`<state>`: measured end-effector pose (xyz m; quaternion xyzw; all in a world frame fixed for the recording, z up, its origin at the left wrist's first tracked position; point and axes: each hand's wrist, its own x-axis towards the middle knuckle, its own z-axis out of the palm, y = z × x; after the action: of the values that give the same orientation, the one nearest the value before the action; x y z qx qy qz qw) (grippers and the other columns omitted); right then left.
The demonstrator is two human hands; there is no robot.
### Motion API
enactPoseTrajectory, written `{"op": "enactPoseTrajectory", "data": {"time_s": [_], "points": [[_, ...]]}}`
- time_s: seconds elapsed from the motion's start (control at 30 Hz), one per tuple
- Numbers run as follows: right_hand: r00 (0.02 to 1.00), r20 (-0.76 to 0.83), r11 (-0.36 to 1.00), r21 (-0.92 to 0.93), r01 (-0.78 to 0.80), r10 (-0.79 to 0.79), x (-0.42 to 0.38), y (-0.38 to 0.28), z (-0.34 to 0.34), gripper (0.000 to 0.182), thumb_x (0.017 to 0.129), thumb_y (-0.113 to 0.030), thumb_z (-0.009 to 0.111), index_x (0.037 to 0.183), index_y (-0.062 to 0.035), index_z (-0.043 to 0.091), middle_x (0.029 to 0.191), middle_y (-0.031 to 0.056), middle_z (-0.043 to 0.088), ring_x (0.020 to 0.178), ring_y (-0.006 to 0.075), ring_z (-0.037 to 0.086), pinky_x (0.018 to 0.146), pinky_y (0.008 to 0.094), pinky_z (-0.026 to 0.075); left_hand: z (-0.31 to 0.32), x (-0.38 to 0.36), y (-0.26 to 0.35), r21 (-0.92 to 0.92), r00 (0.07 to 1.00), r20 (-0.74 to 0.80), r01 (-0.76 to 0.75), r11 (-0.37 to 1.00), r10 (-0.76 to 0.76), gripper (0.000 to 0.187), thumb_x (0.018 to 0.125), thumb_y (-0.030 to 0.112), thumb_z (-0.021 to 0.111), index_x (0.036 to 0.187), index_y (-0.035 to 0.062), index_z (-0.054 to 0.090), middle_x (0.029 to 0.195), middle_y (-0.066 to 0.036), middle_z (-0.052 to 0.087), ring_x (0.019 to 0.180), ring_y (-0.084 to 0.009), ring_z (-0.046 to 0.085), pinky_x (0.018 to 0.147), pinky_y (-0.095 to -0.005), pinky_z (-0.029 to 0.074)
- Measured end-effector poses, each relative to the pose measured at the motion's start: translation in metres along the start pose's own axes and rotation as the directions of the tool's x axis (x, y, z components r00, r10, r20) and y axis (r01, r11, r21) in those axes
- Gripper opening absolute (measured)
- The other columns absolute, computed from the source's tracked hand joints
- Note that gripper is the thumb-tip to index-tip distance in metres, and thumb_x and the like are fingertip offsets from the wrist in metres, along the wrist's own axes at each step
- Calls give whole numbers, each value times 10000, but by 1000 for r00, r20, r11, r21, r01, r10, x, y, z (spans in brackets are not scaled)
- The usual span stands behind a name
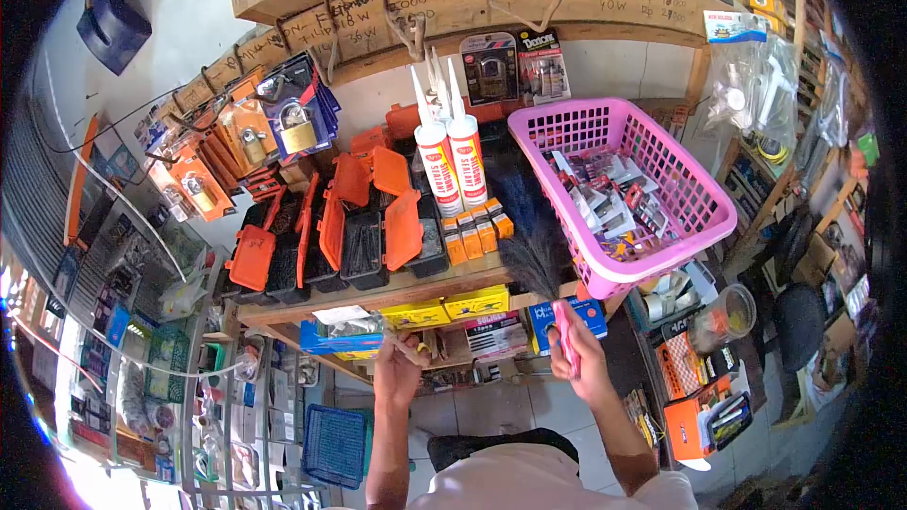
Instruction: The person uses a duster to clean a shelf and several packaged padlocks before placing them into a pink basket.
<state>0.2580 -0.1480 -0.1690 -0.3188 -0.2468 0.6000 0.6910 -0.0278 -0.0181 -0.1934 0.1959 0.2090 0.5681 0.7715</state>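
Observation:
My right hand [588,366] is wrapped round the pink handle of a feather duster [531,246]. Its dark bristles point up and away, lying over the shelf edge between the small orange boxes [476,234] and the pink basket [642,267]. In front of the lower shelf is my left hand [399,370], its fingers curled in; whether something small sits in them I cannot make out. It is nearest to the yellow boxes [416,314] and a clear-wrapped pack [350,323]. Two silicone sealant tubes [438,170] stand upright behind the orange boxes.
Black bins with orange lids [367,260] hold screws or nails along the shelf's left. Carded padlocks [297,132] hang on the wall. Small packaged goods fill the pink basket. A blue basket [334,446] is low on the left; a clear jar [726,316] stands at right.

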Motion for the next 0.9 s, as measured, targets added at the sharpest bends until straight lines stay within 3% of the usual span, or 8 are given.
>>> {"op": "enactPoseTrajectory", "data": {"time_s": [0.43,0.57,0.63,0.7,0.73,0.77,0.83,0.9], "points": [[981,83,738,649,-188,177,58,86,-57,497,922,-512,466,1267,-165,555,1242,144,603,759,205,615,657,367,501,-34,-29,0,54,994,44,98,994,-100,182,944,229,585,1075,103,578,1012,-27,632,945,-175,620,870,-429,519],[845,169,857,5,-516,508,28,103,-41,580,919,-532,507,1305,-100,487,1034,124,635,823,226,622,649,373,514,-19,-40,4,83,992,35,120,989,-123,316,942,267,579,1187,73,531,1069,-82,641,995,-245,629,855,-442,524],[752,324,708,-657,-259,575,27,65,20,588,954,-526,465,1320,-67,445,960,101,614,827,190,612,635,336,508,-1,-37,16,134,991,65,104,985,-114,314,949,265,566,1193,71,532,1075,-83,637,998,-230,623,834,-428,524],[788,456,721,-693,22,414,36,44,67,565,968,-479,486,1321,-44,415,948,72,606,774,123,595,602,273,479,-7,-17,28,140,993,103,45,989,-60,258,965,240,542,1159,71,545,1082,-79,637,981,-207,624,819,-397,520],[809,473,723,-685,88,349,46,38,87,542,958,-451,525,1291,-33,439,926,55,609,729,97,579,583,246,460,2,-13,38,668,944,200,-328,668,263,230,970,220,533,1138,64,550,1065,-72,637,955,-185,624,798,-371,520],[825,489,718,-678,157,282,57,31,106,519,948,-423,563,1261,-22,464,904,39,613,684,70,563,564,218,440,16,-5,49,865,779,453,-501,-3,433,204,976,201,524,1117,58,554,1048,-65,637,930,-164,623,777,-344,519],[824,554,765,-579,282,116,65,11,152,421,932,-356,615,1154,-5,546,820,8,612,631,46,546,539,207,429,102,-25,85,468,920,260,-386,795,293,172,981,172,519,1081,36,556,999,-49,626,879,-133,612,758,-308,512],[778,622,803,-417,425,-90,70,-6,194,257,958,-205,580,1062,29,593,790,47,645,588,69,552,530,212,444,162,-35,104,485,801,324,-598,639,503,187,982,158,519,1090,9,551,988,-52,617,870,-111,602,762,-283,504]]}}
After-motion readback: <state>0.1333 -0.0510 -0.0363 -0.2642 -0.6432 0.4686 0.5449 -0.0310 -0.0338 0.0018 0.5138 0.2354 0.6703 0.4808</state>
